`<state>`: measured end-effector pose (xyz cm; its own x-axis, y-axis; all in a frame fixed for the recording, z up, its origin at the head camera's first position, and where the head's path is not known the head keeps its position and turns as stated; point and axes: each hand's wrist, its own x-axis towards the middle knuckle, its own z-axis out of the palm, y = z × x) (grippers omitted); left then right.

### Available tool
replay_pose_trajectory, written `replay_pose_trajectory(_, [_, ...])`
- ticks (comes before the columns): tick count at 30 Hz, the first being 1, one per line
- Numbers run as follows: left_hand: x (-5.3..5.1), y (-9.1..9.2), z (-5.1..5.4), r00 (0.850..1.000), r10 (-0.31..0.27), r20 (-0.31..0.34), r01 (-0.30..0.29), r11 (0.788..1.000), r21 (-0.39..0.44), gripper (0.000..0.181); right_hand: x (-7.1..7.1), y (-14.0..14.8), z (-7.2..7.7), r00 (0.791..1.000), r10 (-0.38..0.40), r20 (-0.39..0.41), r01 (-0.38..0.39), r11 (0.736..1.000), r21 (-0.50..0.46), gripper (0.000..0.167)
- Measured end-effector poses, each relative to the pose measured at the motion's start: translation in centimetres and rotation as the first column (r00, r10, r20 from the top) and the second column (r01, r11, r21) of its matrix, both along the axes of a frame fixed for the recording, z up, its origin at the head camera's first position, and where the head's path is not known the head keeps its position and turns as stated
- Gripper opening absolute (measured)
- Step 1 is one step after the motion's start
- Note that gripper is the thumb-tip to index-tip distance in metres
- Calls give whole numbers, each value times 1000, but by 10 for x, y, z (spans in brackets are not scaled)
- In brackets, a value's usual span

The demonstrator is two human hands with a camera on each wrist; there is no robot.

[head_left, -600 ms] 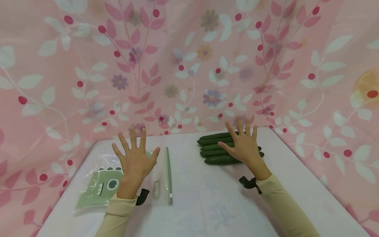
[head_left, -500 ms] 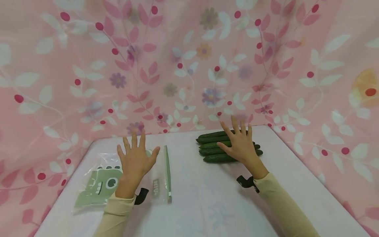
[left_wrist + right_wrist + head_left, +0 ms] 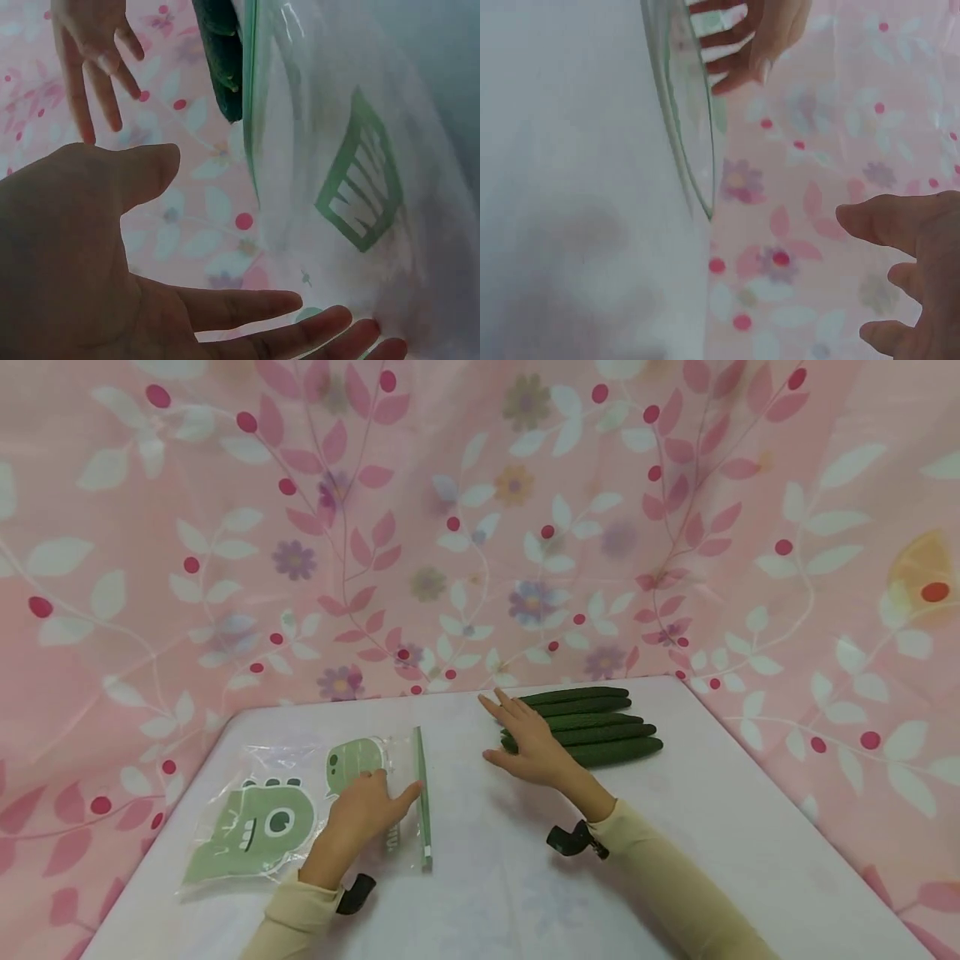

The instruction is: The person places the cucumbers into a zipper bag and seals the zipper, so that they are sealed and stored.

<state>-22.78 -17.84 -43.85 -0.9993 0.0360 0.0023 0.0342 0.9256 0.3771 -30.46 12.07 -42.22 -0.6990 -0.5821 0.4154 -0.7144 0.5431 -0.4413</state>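
Note:
A clear zip bag [image 3: 401, 752] with a green monster print lies flat on the left of the table. Over its right part is the left hand [image 3: 362, 817], thumb spread toward the green zip strip [image 3: 423, 802]; in the left wrist view the fingers of this hand [image 3: 225, 319] reach along the bag [image 3: 300, 225], and whether they touch it is unclear. The right hand [image 3: 536, 747], fingers spread and holding nothing, hovers by the left ends of several cucumbers [image 3: 615, 750]. In the right wrist view the right hand [image 3: 930, 277] shows at the right edge.
A white cloth covers the table [image 3: 495, 893]. Behind it and at both sides hangs a pink curtain [image 3: 480, 527] with leaves and flowers. Each wrist carries a black mount, seen in the head view.
The left hand has lowered over the bag, its fingers now pointing less upward. The right hand has moved left from above the cucumbers, uncovering most of them.

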Motion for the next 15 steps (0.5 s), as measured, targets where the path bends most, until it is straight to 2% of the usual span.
replay_pose_trajectory(3, [0, 7, -9, 1000, 10, -24, -12, 998, -57, 92, 2, -18, -5, 997, 62, 44, -61, 998, -20, 78])
replay_pose_trajectory(7, [1, 14, -16, 997, 29, -77, -39, 991, -129, 85, 4, -38, -14, 990, 100, 98, -100, 995, -2, 72])
replay_pose_trajectory(15, [2, 15, -16, 989, 49, -137, -65, 991, -116, 64, 4, -70, -36, 969, 165, 183, -178, 983, 56, 64])
